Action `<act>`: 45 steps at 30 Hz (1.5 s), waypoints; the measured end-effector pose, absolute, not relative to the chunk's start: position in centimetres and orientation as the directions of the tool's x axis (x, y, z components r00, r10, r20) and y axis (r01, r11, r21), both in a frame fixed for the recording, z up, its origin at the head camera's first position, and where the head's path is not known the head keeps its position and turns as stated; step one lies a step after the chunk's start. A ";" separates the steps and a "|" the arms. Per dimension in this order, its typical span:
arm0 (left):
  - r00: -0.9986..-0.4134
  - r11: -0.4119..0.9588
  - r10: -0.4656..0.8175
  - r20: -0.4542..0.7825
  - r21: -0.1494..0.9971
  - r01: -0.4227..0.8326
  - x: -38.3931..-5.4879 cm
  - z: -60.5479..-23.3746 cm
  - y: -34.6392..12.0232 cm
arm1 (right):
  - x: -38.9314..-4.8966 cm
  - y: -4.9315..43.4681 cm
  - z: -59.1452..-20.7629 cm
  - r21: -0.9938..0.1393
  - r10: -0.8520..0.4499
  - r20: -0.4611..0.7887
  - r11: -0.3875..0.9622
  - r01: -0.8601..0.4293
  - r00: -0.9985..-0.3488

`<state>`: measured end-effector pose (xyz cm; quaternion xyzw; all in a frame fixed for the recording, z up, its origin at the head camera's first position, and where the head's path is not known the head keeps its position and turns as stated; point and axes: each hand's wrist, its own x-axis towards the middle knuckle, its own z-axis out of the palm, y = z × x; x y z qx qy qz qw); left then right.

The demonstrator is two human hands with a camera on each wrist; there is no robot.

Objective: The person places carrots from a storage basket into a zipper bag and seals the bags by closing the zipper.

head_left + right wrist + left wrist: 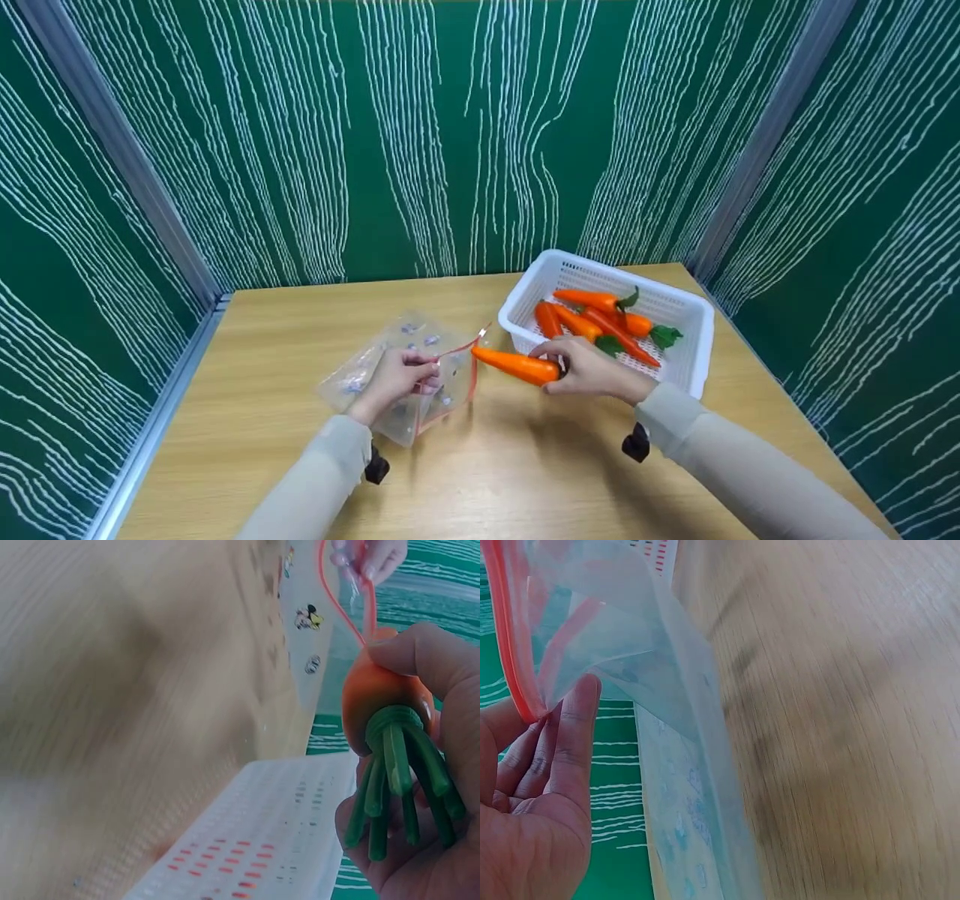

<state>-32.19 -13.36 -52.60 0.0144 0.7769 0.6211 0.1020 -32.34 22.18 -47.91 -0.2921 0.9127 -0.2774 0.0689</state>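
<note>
My left hand point(400, 381) pinches the red zip edge of a clear zip bag point(442, 386) printed with small cartoon figures. In the left wrist view the bag's mouth point(570, 622) gapes apart beyond the thumb and fingers. My right hand point(589, 367) grips an orange carrot point(517, 365) by its thick end, its tip pointing left at the red rim of the bag. The right wrist view shows the carrot's cut green stems point(397, 757) against the palm. From the head view I cannot tell whether the tip is inside the mouth.
Behind and right of my right hand stands a white perforated basket point(694, 337). Several orange carrots point(585, 300) with green leaves lie in it, along with a long red vegetable point(622, 335). Green walls with white wavy lines enclose the wooden table point(277, 352) at the back and sides.
</note>
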 end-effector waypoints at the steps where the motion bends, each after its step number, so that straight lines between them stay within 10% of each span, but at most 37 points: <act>1: -0.979 0.238 0.147 -0.142 0.966 -0.105 -32.2 -52.6 -13.4 | -32.3 22.0 -48.1 -0.543 -0.581 0.038 0.671 -0.505 -0.813; 45: -0.970 0.169 0.189 -0.150 0.978 -0.119 -31.5 -52.9 -12.8 | -31.4 18.8 -49.0 -0.572 -0.580 -0.184 0.720 -0.393 -0.794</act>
